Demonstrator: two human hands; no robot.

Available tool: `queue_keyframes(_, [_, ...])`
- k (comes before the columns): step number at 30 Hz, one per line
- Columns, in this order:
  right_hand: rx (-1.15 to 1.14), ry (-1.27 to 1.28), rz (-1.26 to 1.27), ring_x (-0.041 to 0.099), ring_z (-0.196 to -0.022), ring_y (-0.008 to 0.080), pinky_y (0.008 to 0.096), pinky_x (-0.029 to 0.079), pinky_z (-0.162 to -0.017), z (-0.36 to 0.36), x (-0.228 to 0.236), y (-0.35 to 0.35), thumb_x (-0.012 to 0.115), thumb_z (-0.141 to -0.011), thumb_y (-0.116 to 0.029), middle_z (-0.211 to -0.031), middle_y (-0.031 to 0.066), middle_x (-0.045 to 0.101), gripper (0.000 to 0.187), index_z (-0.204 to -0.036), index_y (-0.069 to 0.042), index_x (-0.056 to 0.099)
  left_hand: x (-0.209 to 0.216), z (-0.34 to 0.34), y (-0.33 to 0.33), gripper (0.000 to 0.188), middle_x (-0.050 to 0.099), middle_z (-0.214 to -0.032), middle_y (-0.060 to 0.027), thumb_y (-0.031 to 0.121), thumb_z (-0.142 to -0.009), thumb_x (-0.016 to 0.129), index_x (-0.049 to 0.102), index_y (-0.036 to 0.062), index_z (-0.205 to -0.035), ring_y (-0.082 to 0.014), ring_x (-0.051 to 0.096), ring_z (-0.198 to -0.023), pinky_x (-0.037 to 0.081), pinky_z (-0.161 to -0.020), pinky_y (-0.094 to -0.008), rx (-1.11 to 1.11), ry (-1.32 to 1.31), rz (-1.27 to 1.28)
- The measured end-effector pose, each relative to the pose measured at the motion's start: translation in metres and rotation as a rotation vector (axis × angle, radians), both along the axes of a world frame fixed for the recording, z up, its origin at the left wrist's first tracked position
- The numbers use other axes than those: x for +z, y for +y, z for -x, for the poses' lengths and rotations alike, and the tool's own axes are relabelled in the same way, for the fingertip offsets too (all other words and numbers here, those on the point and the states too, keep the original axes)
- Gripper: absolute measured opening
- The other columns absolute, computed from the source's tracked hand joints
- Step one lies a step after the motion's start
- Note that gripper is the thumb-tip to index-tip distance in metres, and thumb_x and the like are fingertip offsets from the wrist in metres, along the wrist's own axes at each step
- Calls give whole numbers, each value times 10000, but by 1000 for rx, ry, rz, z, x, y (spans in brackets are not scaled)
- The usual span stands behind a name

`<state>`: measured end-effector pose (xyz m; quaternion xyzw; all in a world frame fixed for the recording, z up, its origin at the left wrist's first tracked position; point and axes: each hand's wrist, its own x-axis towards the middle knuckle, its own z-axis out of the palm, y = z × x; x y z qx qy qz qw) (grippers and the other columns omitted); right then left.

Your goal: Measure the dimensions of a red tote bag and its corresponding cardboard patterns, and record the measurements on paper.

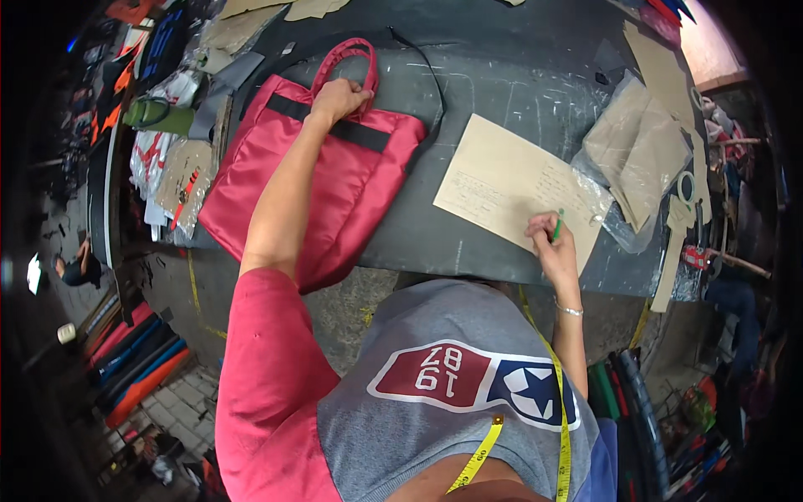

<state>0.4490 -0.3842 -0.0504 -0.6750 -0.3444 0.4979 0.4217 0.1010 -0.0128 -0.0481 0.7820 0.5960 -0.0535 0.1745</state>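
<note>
A red tote bag (360, 180) with a black band across its upper part lies on the dark table at the left. My left hand (338, 100) is closed around one side of its looped handle (345, 48), and my forearm crosses the bag's front. To the right, a tan sheet of card (498, 163) with handwriting on it lies at a slant. My right hand (552, 241) rests on the card's lower right part, fingers closed on a green pen (559, 222). The pen's tip is hidden by the hand.
Brown pattern pieces in clear plastic (640, 151) and a tape roll (686, 186) sit at the right. Red-handled snips (186, 197) and plastic packets lie left of the bag. A black strap (431, 63) curves behind it. A yellow tape measure (562, 410) hangs from my neck.
</note>
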Motion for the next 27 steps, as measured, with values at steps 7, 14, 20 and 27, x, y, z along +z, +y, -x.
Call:
queue_keyframes(7, [117, 80, -97, 580, -720, 95, 240, 475, -640, 90, 29, 92, 524, -960, 26, -894, 49, 652, 129, -1060, 0, 601, 87, 48, -95, 239, 737, -752, -106, 209, -1008, 658, 630, -22, -951, -204, 753, -722, 584, -708, -305, 319, -924, -2])
queue_keyframes(14, [224, -212, -272, 656, -910, 111, 277, 525, -801, 125, 52, 208, 624, -943, -27, -962, 49, 692, 147, -1078, 22, 655, 54, 123, -224, 142, 682, -1157, -151, 45, -930, 716, 685, 15, -1066, -261, 633, -1119, 476, -1002, -378, 277, -1024, -78])
queue_keyframes(20, [436, -341, -43, 641, -878, 88, 264, 511, -791, 162, 61, 250, 728, -917, -90, -951, 19, 721, 200, -1086, 13, 697, -17, 123, -270, 214, 715, -1083, -138, 14, -869, 782, 734, 28, -1076, -254, 686, -1024, 541, -910, -350, 330, -1068, 32])
queue_keyframes(27, [550, -722, 109, 670, -799, 208, 330, 526, -785, 146, 14, 234, 782, -868, -223, -903, 96, 729, 332, -1137, -42, 709, -40, 114, -266, 258, 703, -963, -106, 49, -760, 861, 764, 55, -999, -274, 687, -926, 567, -829, -368, 146, -929, -7])
